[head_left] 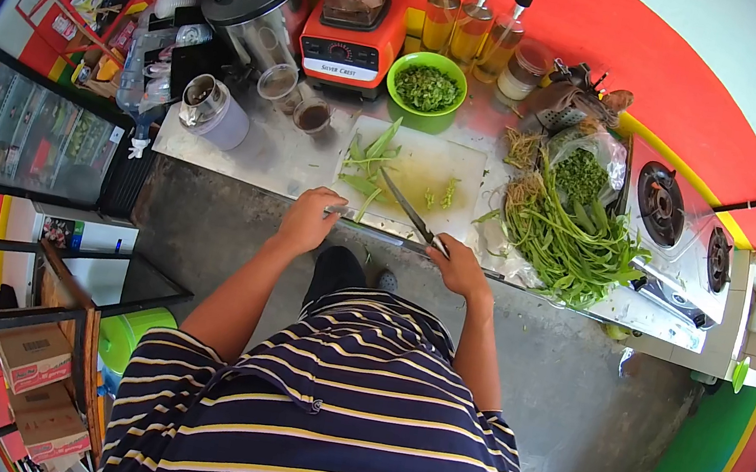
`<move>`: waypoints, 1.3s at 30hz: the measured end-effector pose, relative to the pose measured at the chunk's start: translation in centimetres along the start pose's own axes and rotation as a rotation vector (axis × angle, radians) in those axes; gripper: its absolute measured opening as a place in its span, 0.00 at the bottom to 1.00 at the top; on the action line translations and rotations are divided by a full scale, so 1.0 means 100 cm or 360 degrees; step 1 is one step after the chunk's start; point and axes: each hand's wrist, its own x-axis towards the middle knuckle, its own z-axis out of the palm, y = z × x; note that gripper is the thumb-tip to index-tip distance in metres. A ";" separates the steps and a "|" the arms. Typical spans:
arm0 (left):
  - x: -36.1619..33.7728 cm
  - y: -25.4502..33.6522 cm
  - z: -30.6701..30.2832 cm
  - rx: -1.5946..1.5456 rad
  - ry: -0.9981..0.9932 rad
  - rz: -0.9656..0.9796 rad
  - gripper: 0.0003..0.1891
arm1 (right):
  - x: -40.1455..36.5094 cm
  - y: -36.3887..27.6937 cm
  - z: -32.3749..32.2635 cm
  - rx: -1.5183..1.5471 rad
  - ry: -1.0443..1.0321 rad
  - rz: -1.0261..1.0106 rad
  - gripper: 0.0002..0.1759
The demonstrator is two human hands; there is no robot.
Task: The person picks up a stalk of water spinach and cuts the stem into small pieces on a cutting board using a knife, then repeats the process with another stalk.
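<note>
My right hand [460, 269] is closed round the handle of a knife [406, 203], whose blade slants up and left over the white cutting board [469, 163]. My left hand [308, 218] is at the counter's front edge, just off the board's near left corner. Its fingers are curled together, and I cannot make out what is in them. Long green leaves [374, 151] lie on the board's left side, and small chopped green bits [449, 193] are to the right of the blade. Behind the board stands a green bowl [424, 120] of chopped greens [426, 88].
A large bunch of leafy greens [567, 231] lies right of the board, beside a plastic bag [597, 162]. Farther right is a gas stove [681, 230]. A red blender [349, 44], pump bottles [473, 24] and a cup of dark liquid [313, 117] line the back and left.
</note>
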 end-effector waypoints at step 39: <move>0.076 0.051 0.108 0.0260 0.0045 0.0483 0.12 | -0.009 -0.002 0.038 -0.0102 0.0598 0.0269 0.18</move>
